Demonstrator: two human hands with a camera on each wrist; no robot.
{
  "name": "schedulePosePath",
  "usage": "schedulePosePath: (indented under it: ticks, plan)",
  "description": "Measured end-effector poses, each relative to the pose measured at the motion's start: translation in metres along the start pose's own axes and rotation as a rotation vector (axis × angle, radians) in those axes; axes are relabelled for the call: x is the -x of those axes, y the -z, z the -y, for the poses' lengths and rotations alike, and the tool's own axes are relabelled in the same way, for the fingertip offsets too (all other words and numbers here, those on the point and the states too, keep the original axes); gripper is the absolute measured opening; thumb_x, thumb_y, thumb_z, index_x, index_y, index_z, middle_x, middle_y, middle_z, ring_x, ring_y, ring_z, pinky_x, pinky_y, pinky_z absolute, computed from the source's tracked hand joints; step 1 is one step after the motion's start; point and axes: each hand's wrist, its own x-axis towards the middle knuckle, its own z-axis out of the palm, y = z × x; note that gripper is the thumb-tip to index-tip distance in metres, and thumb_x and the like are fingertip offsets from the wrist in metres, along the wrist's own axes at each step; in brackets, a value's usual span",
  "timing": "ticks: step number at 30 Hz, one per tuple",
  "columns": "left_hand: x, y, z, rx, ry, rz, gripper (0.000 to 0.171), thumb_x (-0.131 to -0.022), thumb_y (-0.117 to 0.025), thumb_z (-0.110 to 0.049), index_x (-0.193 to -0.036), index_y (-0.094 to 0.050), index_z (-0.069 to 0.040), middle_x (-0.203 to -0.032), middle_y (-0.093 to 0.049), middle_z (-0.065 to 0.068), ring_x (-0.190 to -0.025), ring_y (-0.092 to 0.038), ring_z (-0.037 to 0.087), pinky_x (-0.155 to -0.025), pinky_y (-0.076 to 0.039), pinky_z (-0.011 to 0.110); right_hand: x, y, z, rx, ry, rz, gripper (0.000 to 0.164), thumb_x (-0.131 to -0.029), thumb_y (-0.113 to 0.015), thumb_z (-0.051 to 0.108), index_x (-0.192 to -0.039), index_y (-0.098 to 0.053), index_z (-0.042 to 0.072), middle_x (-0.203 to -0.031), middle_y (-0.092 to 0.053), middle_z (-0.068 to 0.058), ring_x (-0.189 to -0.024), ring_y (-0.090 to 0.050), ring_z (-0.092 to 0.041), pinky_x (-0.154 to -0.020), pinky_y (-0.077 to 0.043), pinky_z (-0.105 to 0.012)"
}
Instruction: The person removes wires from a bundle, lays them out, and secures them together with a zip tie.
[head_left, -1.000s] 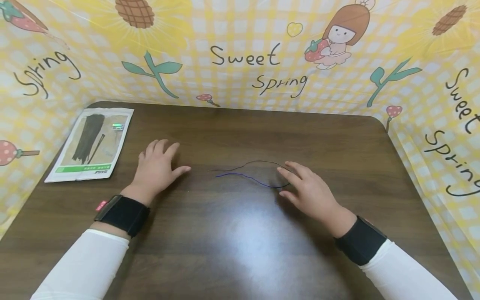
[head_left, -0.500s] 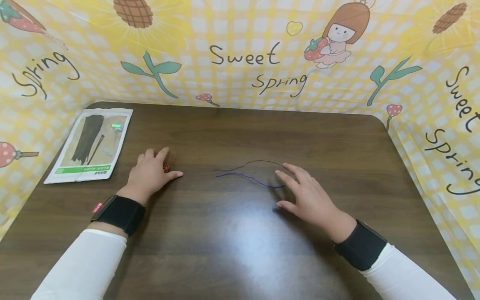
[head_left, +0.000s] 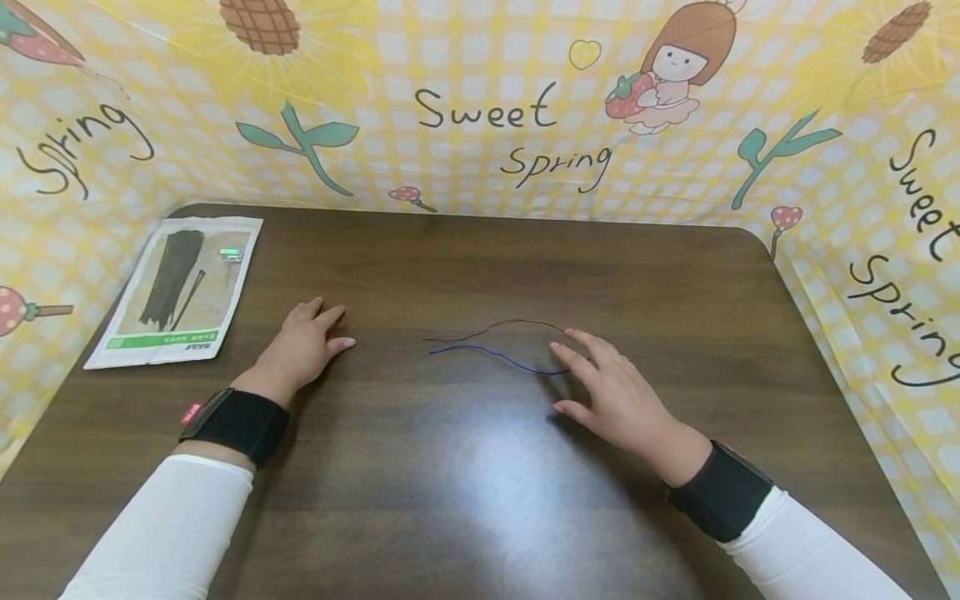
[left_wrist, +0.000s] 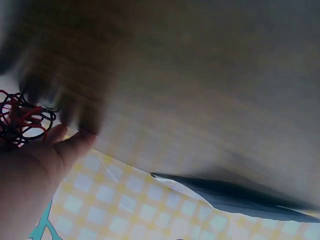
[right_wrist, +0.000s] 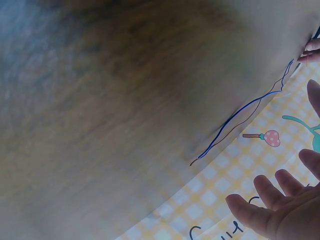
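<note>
Yellow checked cloth [head_left: 480,183] is rising behind our brown worktop [head_left: 390,467]. Leftmost, a packet [head_left: 176,287] is lying flat. Our left hand [head_left: 295,348] is covering a red-and-black tangle [left_wrist: 22,120] — thumb and forefinger parted; whether it's gripping, we cannot tell. Centrally, a blue wire [head_left: 495,352] and brown wire [head_left: 517,320] are lying beside our right hand [head_left: 618,387] — fingers loosely spreading.

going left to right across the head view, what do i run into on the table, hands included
white packet → left hand → blue strand → right hand → right wrist's black band
</note>
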Motion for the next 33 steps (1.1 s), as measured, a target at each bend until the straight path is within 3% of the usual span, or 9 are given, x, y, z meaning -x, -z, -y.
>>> schedulePosePath:
  ticks: [7, 14, 20, 30, 33]
  plan:
    - [0.005, 0.001, 0.001, -0.017, -0.065, -0.103, 0.044, -0.099, -0.053, -0.016, -0.133, -0.048, 0.011, -0.142, -0.031, 0.04, -0.133, -0.025, 0.055, -0.111, -0.022, 0.059, 0.001, 0.001, 0.001, 0.004, 0.008, -0.002, 0.077, -0.077, -0.083, 0.028, -0.14, -0.047, 0.005, -0.144, -0.04, -0.02, -0.126, -0.046, -0.039, -0.096, -0.043, -0.055]
    - [0.008, 0.002, -0.001, -0.051, -0.098, -0.275, 0.024, -0.097, -0.053, -0.007, -0.107, -0.065, 0.01, -0.113, -0.061, 0.03, -0.11, -0.053, 0.047, -0.097, -0.041, 0.056, 0.001, 0.0, 0.001, 0.016, 0.005, -0.004, 0.076, -0.077, -0.082, 0.029, -0.14, -0.048, 0.005, -0.144, -0.041, -0.02, -0.126, -0.046, -0.038, -0.097, -0.043, -0.054]
    - [0.011, 0.004, -0.006, -0.069, -0.082, -0.337, 0.022, -0.096, -0.055, -0.009, -0.102, -0.066, 0.009, -0.105, -0.064, 0.028, -0.103, -0.058, 0.046, -0.09, -0.045, 0.056, 0.001, 0.002, 0.001, 0.023, 0.006, -0.02, 0.074, -0.078, -0.082, 0.027, -0.14, -0.049, 0.005, -0.143, -0.043, -0.019, -0.125, -0.047, -0.039, -0.095, -0.044, -0.055]
    - [0.012, 0.009, -0.037, -0.065, -0.222, -0.44, 0.016, -0.093, -0.062, -0.009, -0.095, -0.07, 0.004, -0.088, -0.066, 0.019, -0.089, -0.06, 0.04, -0.079, -0.049, 0.051, -0.009, 0.01, 0.001, 0.05, 0.09, -0.169, 0.062, -0.077, -0.082, 0.016, -0.131, -0.056, 0.002, -0.134, -0.053, -0.018, -0.118, -0.054, -0.036, -0.091, -0.048, -0.052]
    - [0.013, 0.009, -0.051, -0.062, -0.24, -0.431, 0.016, -0.094, -0.061, -0.01, -0.096, -0.071, 0.004, -0.09, -0.066, 0.018, -0.09, -0.06, 0.038, -0.08, -0.05, 0.05, -0.015, 0.013, 0.002, 0.047, 0.128, -0.217, 0.058, -0.077, -0.082, 0.011, -0.129, -0.058, 0.002, -0.13, -0.056, -0.017, -0.115, -0.056, -0.035, -0.09, -0.048, -0.051]
